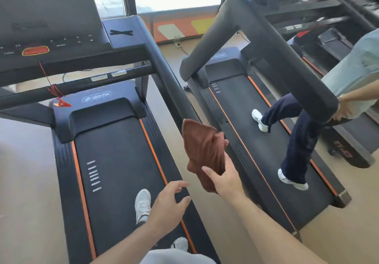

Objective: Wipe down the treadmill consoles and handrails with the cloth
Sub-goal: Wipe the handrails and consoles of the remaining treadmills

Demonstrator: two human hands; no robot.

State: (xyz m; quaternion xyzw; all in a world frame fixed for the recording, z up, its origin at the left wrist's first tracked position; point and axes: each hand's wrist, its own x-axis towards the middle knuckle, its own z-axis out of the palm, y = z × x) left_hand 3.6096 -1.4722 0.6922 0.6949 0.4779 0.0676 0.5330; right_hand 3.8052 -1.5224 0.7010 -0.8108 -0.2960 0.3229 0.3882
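Observation:
A brown cloth point(202, 151) hangs over the lower end of the black right handrail point(164, 66) of the treadmill I stand on. My right hand point(224, 179) holds the cloth from below, thumb on its near side and fingers behind it. My left hand point(169, 206) hovers open just left of it, fingers spread, touching nothing. The console point(51, 27) with its red stop button point(35, 50) is at the upper left.
A second treadmill point(256, 140) stands to the right, with another person point(307, 130) walking on its belt and holding its handrail point(287, 58). A red safety cord point(53, 89) dangles from my console. My white shoe point(142, 204) is on the belt. Beige floor lies between the machines.

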